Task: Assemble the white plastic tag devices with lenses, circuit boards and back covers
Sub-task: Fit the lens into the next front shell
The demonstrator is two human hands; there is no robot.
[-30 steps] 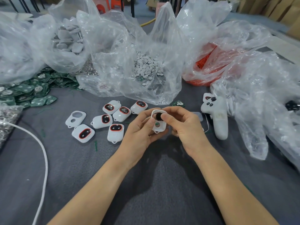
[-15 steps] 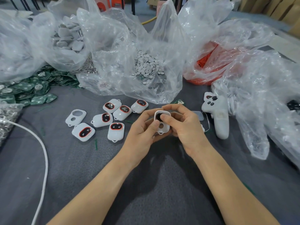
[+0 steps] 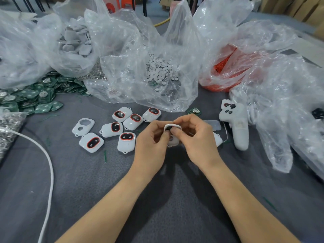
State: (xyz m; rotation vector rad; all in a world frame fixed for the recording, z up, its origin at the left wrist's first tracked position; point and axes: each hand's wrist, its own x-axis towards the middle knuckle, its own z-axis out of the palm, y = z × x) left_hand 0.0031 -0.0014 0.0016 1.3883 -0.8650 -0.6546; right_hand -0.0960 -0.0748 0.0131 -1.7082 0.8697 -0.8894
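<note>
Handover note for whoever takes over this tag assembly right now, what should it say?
Left hand and right hand both grip one white shell above the mat, thumbs pressing on its dark lens.
Six lens-fitted tags lie left of the hands, one empty shell beside them.
Circuit boards piled far left.
Left to do: seat this lens, fill the empty shell.

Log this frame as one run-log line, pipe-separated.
left hand: holds white tag shell | right hand: pinches it at dark lens | table: lensed tags, one empty shell | step: lens fitting
</note>
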